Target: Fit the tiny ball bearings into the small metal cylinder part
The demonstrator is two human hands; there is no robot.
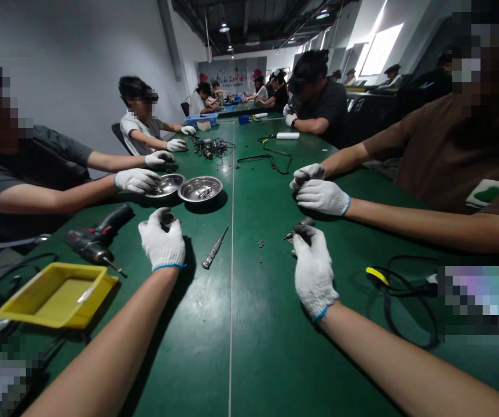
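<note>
My left hand (161,240), in a white knit glove with a blue cuff, is closed around a small dark round metal part (168,219) with a hollow-looking end. My right hand (314,266), gloved the same way, grips a dark grey part with a thin pointed shaft (304,225); the fingers cover much of it. On the green table between the hands lies a screwdriver (215,249) with a silvery handle. Closer to my right hand are a small toothed metal piece (260,244) and a tiny ring-like piece (260,261).
A power drill (97,234) and a yellow tray (97,284) sit at left. Two steel bowls, the nearer one (200,190) holding metal parts, stand beyond my left hand. Co-workers' gloved hands (323,196) work on both sides. A black cable (388,307) loops at right.
</note>
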